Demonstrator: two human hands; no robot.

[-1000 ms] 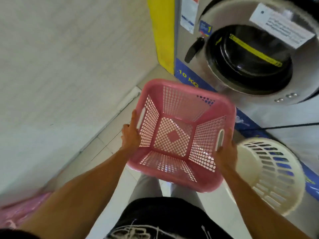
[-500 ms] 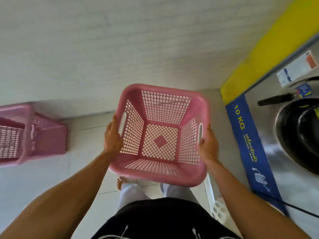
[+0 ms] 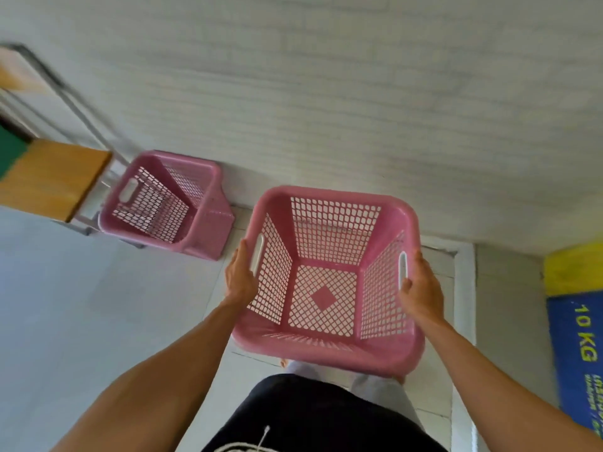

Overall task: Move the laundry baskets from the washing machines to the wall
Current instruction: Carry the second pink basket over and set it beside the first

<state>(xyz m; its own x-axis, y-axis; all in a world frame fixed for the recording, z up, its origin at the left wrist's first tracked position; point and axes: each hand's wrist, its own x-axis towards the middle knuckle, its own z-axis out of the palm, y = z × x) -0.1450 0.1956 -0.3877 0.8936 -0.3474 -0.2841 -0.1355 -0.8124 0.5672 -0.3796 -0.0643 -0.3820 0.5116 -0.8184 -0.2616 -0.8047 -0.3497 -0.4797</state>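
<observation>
I hold an empty pink square laundry basket in front of me above the floor. My left hand grips its left side by the handle slot, and my right hand grips the right side by the other slot. A second pink basket stands on the floor against the white wall, to the left of the held one. The washing machine shows only as a blue and yellow "10 KG" panel at the right edge.
A wooden bench or table top on metal legs stands at the left, touching the second basket. White tiled floor spreads below and left. My own legs and dark shirt fill the bottom centre.
My view has swung left, away from the washing machine, toward the wall. The held basket has stayed in both hands, and the second pink basket has come further into view.
</observation>
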